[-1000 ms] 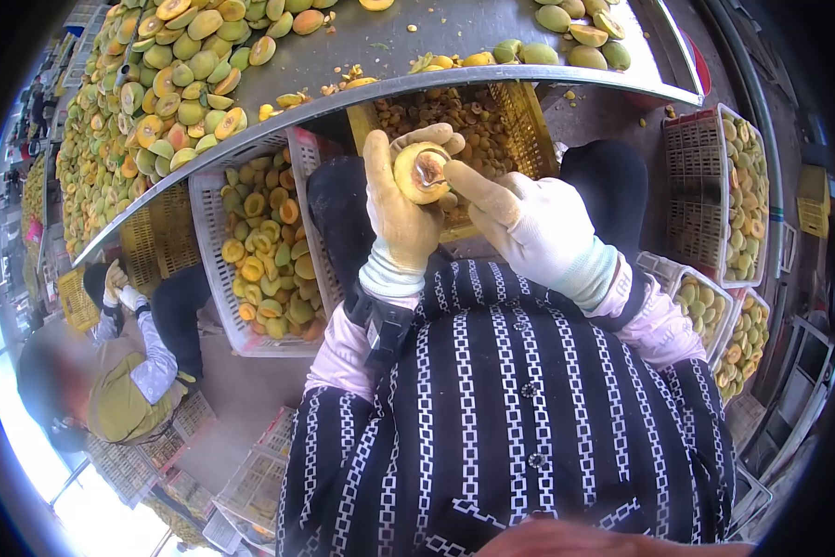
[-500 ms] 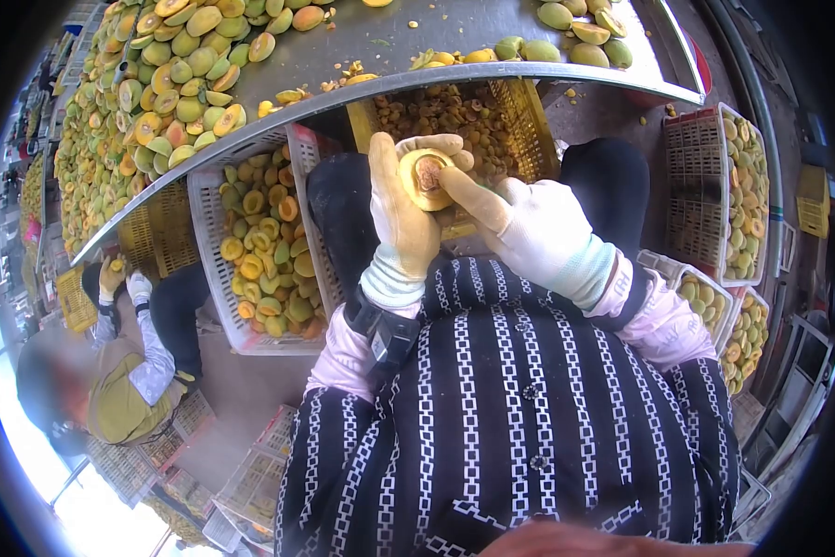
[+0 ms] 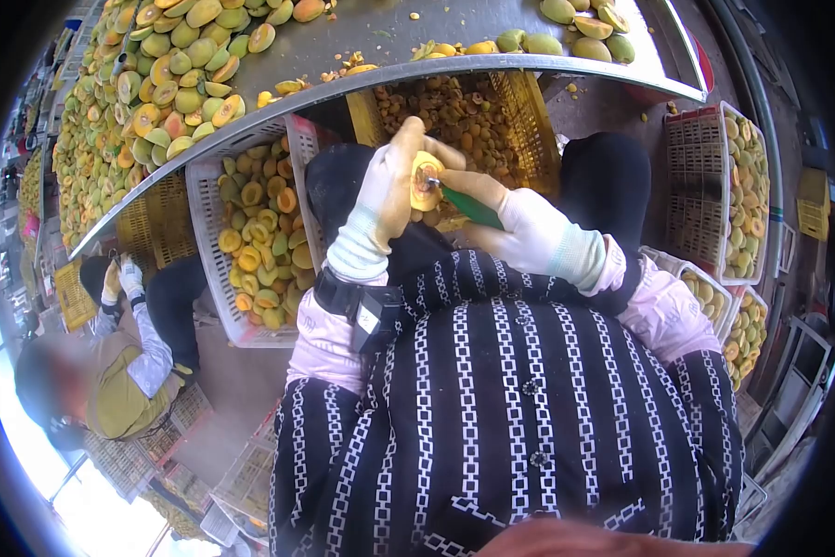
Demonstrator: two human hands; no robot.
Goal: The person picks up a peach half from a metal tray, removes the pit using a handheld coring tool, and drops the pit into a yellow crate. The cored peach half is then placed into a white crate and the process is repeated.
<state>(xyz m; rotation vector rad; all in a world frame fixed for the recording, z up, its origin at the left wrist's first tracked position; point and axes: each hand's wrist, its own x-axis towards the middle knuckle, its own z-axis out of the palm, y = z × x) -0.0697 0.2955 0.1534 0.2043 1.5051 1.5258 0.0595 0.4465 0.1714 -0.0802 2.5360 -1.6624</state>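
Fruit-strewn metal table (image 3: pixel 362 35) ahead; left grip (image 3: pixel 389 186) clasps cut fruit (image 3: pixel 422 198); right grip (image 3: pixel 527 228) holds a green-handled tool (image 3: pixel 473 208).

The head camera looks forward and down, shirt (image 3: pixel 491 408) near, table (image 3: pixel 371 32) far. Its wide view (dark at the corners) holds the left hand (image 3: pixel 388 186) and right hand (image 3: pixel 533 227).

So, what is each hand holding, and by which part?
The left hand holds a cut fruit by its outer side; the right hand holds a green-handled tool by the handle, its metal tip at the fruit's centre.
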